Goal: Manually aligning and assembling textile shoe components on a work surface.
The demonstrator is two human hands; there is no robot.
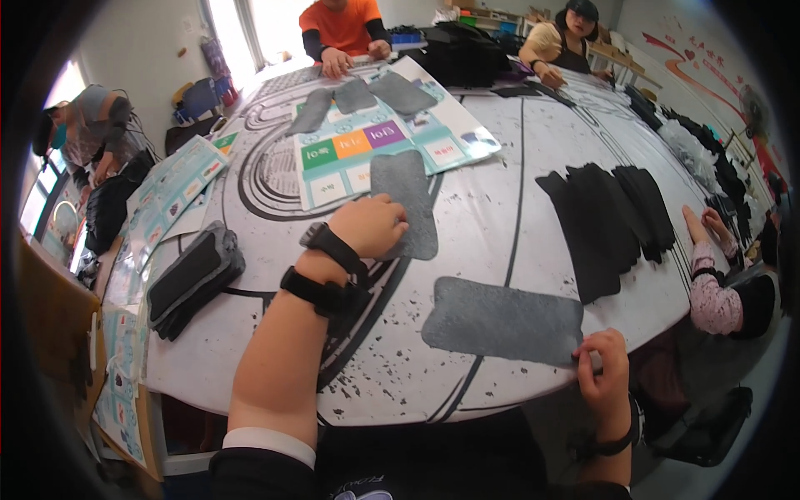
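My left hand [371, 227] lies over the lower left side of a grey fabric piece [406, 187], its fingers curled in against it. That piece is oblong with rounded corners and overlaps the edge of a printed sheet. Near the table's front edge, my right hand [607, 371] pinches the right corner of a second grey fabric piece [504, 321], which lies flat and crosswise. Both pieces look alike, with a mottled surface. To the left of my left forearm sits a stack of grey and black pieces [196, 279]. Spread black pieces [592, 225] lie beyond my right hand.
Several grey pieces [354, 96] rest on the large printed sheet [467, 137] farther back. More printed sheets [179, 192] cover the table's left edge. People sit or stand around the table, and black material [467, 54] is heaped at the far side.
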